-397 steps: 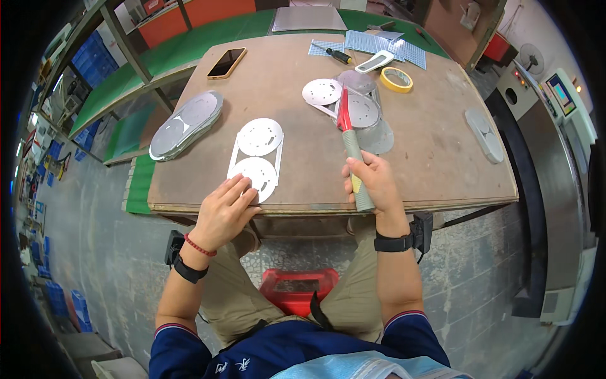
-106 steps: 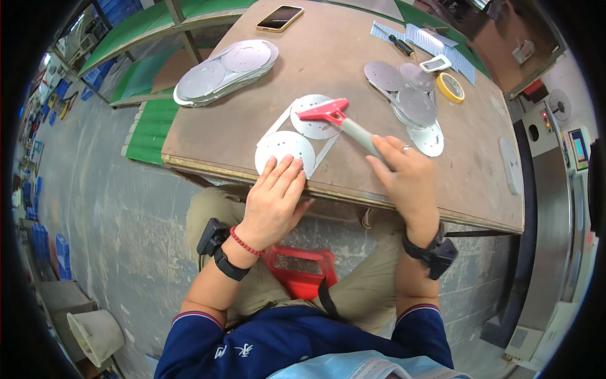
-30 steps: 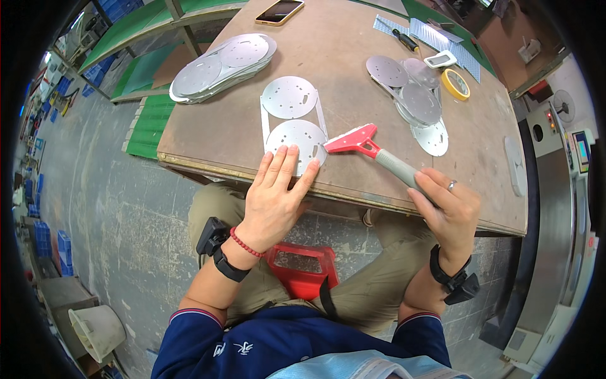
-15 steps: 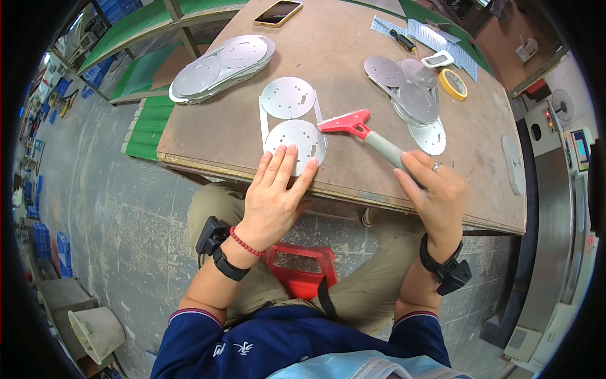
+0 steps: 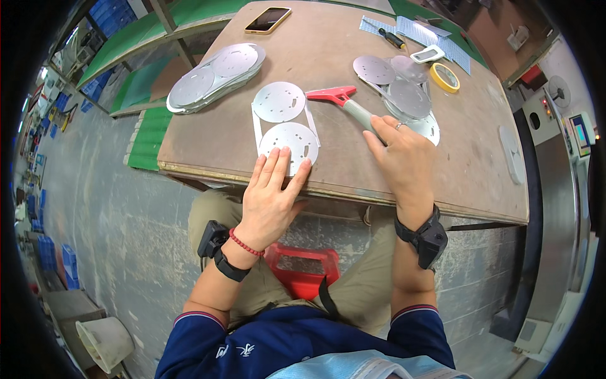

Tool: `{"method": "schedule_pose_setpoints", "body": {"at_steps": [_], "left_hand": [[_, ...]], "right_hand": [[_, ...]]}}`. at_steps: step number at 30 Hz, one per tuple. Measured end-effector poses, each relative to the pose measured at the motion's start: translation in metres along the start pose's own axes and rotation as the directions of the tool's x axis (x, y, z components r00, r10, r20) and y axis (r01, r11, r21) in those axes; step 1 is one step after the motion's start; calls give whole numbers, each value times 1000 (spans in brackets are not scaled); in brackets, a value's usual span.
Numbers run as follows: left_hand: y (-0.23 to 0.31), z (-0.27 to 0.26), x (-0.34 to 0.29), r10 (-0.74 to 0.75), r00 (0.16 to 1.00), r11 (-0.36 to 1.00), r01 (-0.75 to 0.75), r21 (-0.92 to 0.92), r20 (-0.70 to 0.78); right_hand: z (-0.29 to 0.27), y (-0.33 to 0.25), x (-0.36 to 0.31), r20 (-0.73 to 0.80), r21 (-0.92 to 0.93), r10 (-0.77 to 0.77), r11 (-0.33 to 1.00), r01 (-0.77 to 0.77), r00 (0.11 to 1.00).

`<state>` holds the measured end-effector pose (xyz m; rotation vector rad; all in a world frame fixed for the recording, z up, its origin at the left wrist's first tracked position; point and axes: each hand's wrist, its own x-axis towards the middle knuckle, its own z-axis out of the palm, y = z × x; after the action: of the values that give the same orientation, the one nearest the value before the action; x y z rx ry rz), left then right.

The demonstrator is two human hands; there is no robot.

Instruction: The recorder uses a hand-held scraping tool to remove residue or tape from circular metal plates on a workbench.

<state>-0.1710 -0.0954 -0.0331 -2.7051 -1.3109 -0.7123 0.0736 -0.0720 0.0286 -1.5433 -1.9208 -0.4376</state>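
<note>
- Flat silver-white metal plate with two perforated discs [image 5: 287, 134]: near frame centre, lying on the brown tabletop [image 5: 208, 140].
- Left hand [image 5: 271, 203]: unclenched, fingers spread on its lower disc.
- Right hand [image 5: 405, 163]: grasping grey handle of red-headed scraper [image 5: 355, 110]; head at upper disc's right edge, contact unclear.
- Right of centre: overlapping grey disc-shaped plates [image 5: 409, 100].
- Upper left: stacked grey two-disc plates [image 5: 216, 76].
- Top: black-screened, tan-edged phone [image 5: 268, 21].
</note>
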Motion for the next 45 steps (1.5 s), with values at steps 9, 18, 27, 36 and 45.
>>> {"method": "schedule_pose_setpoints", "body": {"at_steps": [9, 18, 27, 36, 45], "left_hand": [[-4, 2, -4, 5, 1000, 1000, -5, -5, 2], [-3, 1, -4, 4, 1000, 1000, -4, -18, -12], [-2, 2, -3, 1, 1000, 1000, -1, -8, -8], [0, 0, -8, 88, 989, 990, -100, -99, -120], [15, 12, -15, 208, 967, 970, -223, -93, -148]], "right_hand": [[-7, 7, -11, -90, 92, -24, 995, 33, 996], [-19, -5, -20, -26, 67, -14, 998, 16, 1000], [21, -3, 2, -39, 19, -1, 1000, 2, 999], [-2, -1, -5, -210, 247, 10, 968, 43, 978], [-33, -12, -12, -16, 344, -232, 912, 223, 973]]}}
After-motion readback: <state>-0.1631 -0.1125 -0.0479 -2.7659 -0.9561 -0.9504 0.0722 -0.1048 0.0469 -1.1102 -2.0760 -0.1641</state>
